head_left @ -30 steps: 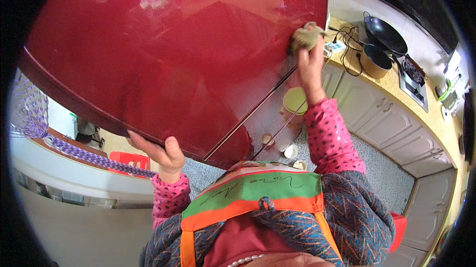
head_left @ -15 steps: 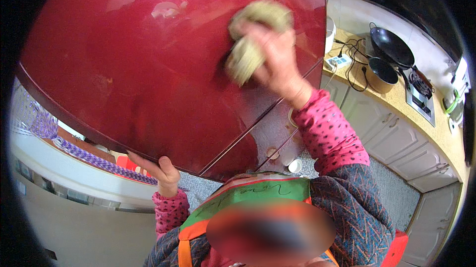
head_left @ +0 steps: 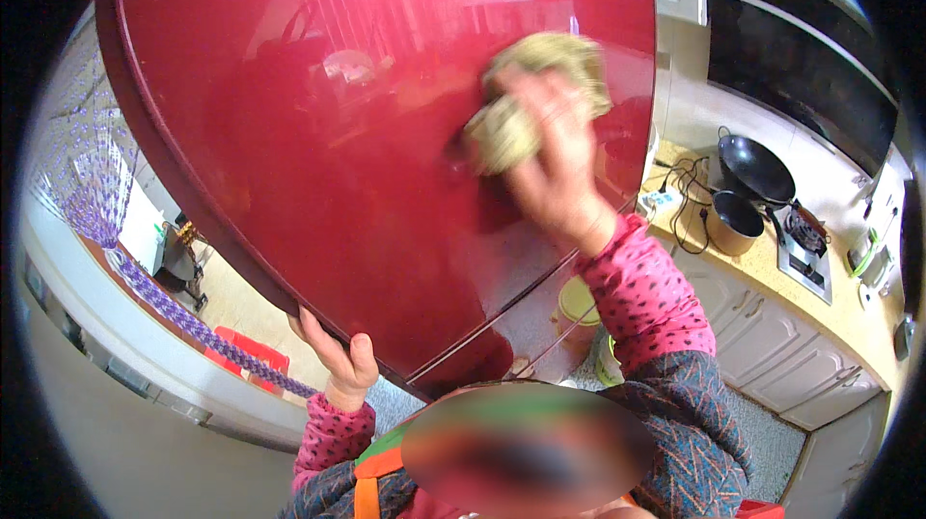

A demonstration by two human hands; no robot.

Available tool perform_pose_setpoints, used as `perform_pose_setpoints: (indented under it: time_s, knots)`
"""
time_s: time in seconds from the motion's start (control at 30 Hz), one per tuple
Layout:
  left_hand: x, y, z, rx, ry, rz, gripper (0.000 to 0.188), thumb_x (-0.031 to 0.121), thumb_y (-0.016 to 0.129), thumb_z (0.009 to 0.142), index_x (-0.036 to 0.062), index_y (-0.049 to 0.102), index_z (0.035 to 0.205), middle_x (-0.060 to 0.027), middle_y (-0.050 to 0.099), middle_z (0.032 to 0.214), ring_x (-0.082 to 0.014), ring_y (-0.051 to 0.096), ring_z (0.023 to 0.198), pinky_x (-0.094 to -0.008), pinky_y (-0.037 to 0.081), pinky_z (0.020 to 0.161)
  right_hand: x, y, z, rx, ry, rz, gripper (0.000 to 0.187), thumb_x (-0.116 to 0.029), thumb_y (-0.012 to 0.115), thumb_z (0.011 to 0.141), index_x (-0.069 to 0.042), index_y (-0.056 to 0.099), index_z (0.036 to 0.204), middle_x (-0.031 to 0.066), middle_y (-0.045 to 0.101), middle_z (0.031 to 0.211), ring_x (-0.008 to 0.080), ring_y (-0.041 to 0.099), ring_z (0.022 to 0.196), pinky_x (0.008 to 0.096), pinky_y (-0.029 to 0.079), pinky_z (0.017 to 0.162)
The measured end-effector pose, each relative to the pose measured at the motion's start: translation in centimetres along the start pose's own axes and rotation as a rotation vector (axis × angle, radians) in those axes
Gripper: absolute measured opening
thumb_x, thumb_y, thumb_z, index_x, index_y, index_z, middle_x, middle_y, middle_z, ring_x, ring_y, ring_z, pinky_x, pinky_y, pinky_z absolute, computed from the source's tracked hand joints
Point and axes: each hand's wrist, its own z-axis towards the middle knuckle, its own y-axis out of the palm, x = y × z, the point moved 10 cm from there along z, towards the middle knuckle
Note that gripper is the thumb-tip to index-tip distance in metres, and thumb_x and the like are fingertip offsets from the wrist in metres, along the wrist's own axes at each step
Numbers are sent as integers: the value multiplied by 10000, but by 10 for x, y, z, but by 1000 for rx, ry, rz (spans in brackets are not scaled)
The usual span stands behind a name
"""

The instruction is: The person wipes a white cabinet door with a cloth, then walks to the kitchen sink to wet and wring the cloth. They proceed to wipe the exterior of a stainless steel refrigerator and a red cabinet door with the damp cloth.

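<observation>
A bunched yellow-green cloth is pressed against the glossy red refrigerator door. My right hand is closed on this cloth, its fingers slightly smeared by motion. Down at the door's lower left edge, my left hand grips the rim, with the thumb in front and the fingertips partly hidden behind. Below the door's bottom seam, a second glossy panel reflects a pale round shape.
At the right runs a yellow counter with a black wok, a pot, a power strip with cables, and a stove. A purple tied curtain hangs left, near a red object.
My right hand and the cloth have shifted slightly right and down in the picture. The view has tilted up, showing more of the range hood and curtain. My left hand keeps its grip.
</observation>
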Motion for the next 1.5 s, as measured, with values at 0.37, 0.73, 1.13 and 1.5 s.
perform_pose_setpoints:
  time_s: [0.37, 0.73, 1.13, 1.5]
  knots:
    - [2, 9, -1, -8, 50, -20, 816, 393, 504, 925, -71, 135, 1487, -305, 151, 1498, -424, 200, 1392, -533, 166, 1135, 11, 0, 77, 138, -254, -63, 485, -158, 685, 694, -16, 567, 1142, 200, 580, 1090, 413, 547, 1000, 497, 417, 926]
    - [20, 1, 7, 68, 171, -77, 701, 297, 587, 905, -87, 309, 1421, -363, 280, 1443, -496, 302, 1336, -552, 243, 1103, 126, -16, 228, 164, -42, -329, 456, -264, 536, 903, 12, 551, 1267, 218, 591, 1210, 378, 549, 1138, 429, 403, 1020]
    - [33, -3, 29, 92, 136, -281, 549, 243, 729, 793, 85, 578, 1297, -261, 292, 1516, -454, 298, 1396, -536, 263, 1122, 180, 34, 268, -219, 56, -665, 584, -395, 574, 883, 23, 527, 1288, 220, 553, 1248, 398, 501, 1202, 487, 400, 1041]
    - [40, -14, 35, 82, 172, -332, 571, 272, 706, 826, 159, 542, 1360, -218, 278, 1533, -432, 266, 1422, -549, 251, 1122, -58, 46, 141, -117, -499, -379, 713, -516, 610, 864, 33, 506, 1308, 222, 518, 1283, 417, 457, 1260, 539, 397, 1059]
